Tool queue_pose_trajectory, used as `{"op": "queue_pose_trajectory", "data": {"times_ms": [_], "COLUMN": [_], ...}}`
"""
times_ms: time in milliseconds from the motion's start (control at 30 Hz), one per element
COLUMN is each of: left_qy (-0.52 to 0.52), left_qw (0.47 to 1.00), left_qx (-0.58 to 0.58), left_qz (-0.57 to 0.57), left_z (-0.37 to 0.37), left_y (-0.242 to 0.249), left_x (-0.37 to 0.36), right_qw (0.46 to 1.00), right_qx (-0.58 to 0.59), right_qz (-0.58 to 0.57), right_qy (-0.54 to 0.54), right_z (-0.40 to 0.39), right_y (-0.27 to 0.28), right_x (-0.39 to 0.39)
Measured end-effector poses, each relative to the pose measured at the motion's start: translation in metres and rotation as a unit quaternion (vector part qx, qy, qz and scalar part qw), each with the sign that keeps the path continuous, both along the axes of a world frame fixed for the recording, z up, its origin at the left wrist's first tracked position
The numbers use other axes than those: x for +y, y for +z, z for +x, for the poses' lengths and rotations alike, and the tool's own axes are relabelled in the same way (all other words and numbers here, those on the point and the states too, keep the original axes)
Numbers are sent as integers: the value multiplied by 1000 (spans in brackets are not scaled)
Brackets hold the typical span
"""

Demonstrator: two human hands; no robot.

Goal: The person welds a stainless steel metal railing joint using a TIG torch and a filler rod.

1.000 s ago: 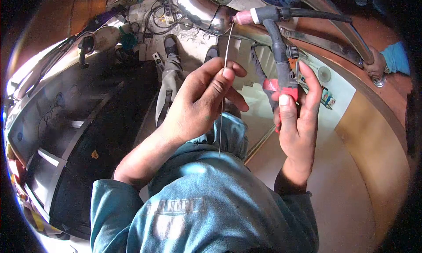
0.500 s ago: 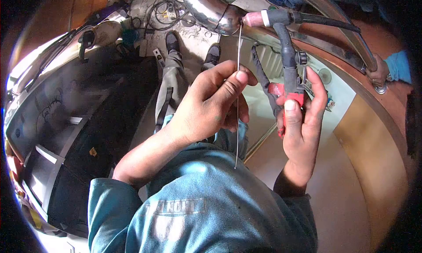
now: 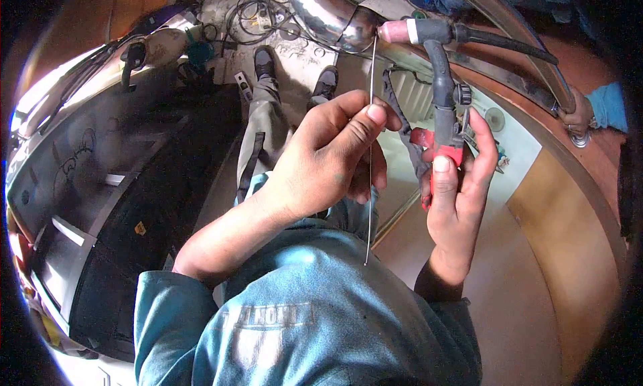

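My left hand (image 3: 335, 151) pinches a thin filler rod (image 3: 370, 225) between thumb and fingers. The rod stands nearly upright in view, its upper tip right at the seam of a shiny bent metal pipe (image 3: 325, 14). In my right hand (image 3: 459, 195) is a TIG welding torch (image 3: 440, 74) with a red and grey handle, my thumb on the red part and fingers around it. The torch's pink nozzle (image 3: 395, 31) points left, close to the pipe's end, where the rod tip also is. A black cable runs down beside the handle.
Another person's hand (image 3: 577, 111) with a blue sleeve holds a curved metal bar (image 3: 536, 47) on the right. Coiled cables (image 3: 251, 17) lie on the floor beyond my shoes (image 3: 264, 63). A dark curved panel (image 3: 161, 218) stands at left, a tan curved panel (image 3: 566, 232) at right.
The pipe, torch head and rod appear slightly further right in view. My left hand has shifted a little to the right with the rod; both grips stay the same.
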State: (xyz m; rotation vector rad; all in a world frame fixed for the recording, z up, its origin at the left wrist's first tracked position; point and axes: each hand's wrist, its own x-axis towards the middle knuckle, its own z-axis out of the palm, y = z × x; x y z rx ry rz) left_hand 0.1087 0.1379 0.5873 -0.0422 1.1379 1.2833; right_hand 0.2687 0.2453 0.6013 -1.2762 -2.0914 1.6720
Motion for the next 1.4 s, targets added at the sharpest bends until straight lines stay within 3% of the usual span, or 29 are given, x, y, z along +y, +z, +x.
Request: {"op": "queue_pose_trajectory", "data": {"times_ms": [233,400,833,900,967,1033,1067,1167,1400], "left_qy": [-2,3,8,13,15,13,17,17,13], "left_qw": [1000,1000,1000,1000,1000,1000,999,1000,1000], "left_qx": [-18,-3,-11,-21,-26,-26,-27,-22,-19], "left_qz": [9,14,2,2,4,10,5,12,-1], "left_z": [-3,-1,0,1,2,1,3,3,2], "left_y": [0,0,1,1,0,-2,0,-2,-1], "left_x": [-1,-1,2,2,2,2,3,3,3], "right_qw": [997,999,1000,991,901,995,998,999,1000], "right_qx": [-38,-24,-24,72,255,65,-51,-35,-23], "right_qz": [53,-25,2,-115,-349,-76,39,-12,-1], "right_qy": [31,-8,-1,10,29,30,22,-4,5], "right_z": [7,1,3,5,11,12,9,5,4], "right_y": [-5,3,0,-2,-4,-4,-3,1,0], "right_x": [-3,-5,-4,1,24,7,-2,-3,-3]}}
